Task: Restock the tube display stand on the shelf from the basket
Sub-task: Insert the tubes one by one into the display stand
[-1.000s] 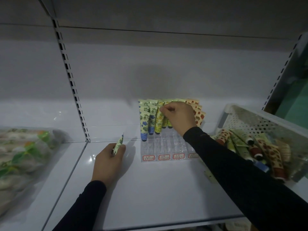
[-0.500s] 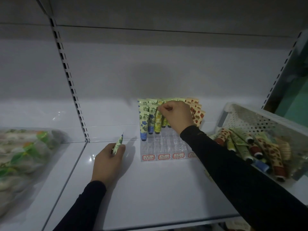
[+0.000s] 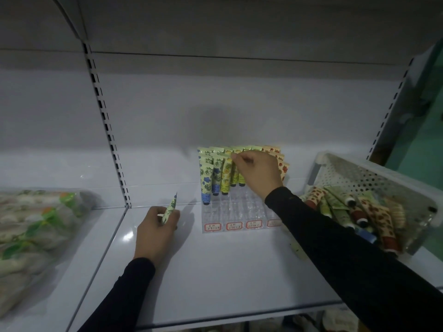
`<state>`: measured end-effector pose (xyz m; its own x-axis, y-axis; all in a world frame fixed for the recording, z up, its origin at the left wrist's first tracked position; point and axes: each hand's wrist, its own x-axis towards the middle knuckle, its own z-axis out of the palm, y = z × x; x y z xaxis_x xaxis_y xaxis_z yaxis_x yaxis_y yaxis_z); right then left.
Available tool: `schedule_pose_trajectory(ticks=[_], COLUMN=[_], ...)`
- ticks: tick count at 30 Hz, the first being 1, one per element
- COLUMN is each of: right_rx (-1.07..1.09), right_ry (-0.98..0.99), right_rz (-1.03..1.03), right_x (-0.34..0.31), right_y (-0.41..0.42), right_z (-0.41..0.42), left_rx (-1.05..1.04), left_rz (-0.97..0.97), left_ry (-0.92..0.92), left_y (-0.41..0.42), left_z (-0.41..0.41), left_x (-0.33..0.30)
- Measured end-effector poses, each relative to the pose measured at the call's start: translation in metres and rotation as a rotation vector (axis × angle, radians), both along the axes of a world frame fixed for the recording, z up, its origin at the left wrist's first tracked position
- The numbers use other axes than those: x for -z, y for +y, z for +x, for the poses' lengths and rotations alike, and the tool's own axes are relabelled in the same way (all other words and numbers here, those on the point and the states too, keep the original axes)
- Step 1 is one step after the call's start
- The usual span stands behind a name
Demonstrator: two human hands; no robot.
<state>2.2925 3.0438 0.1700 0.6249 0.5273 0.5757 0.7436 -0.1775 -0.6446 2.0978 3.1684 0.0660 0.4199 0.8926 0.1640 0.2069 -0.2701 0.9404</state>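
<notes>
A clear tube display stand (image 3: 242,213) sits at the back of the white shelf (image 3: 215,271), with patterned tubes standing in its rear rows and red price labels along its front. My right hand (image 3: 257,172) reaches over the stand and pinches the top of a yellow tube (image 3: 226,176) in the third column. My left hand (image 3: 157,232) rests on the shelf left of the stand, holding a green-patterned tube (image 3: 169,208) upright. The white perforated basket (image 3: 354,173) at the right holds several loose tubes.
A clear plastic bag of green and orange packets (image 3: 36,226) lies on the neighbouring shelf at the left. A slotted upright (image 3: 105,125) divides the two bays. One loose tube (image 3: 297,250) lies on the shelf under my right forearm.
My right hand has shifted slightly left along the tube tops. My left hand and its tube have stayed put.
</notes>
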Motion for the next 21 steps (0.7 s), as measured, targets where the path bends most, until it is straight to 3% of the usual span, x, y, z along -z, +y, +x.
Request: schedule_pose_trajectory(ticks=[7,12,16,21], right_rx=[-0.074,-0.17,-0.263,-0.366], right_ry=[0.032,0.132,0.241,0.349], right_rz=[-0.15,-0.199,-0.184,-0.168], right_x=[0.019,0.02,0.018,0.016], right_y=[-0.037,-0.053,-0.057,-0.057], right_z=[-0.009,-0.028,-0.045,-0.057], left_rx=[0.022,0.201,0.407,0.491], left_rz=[-0.006,-0.039,-0.228,-0.276], left_ry=[-0.068,-0.141,-0.239,-0.265], left_y=[0.001,-0.022,-0.043,-0.066], left_z=[-0.009,-0.016,-0.011,0.001], left_x=[-0.002,-0.022,-0.038,-0.045])
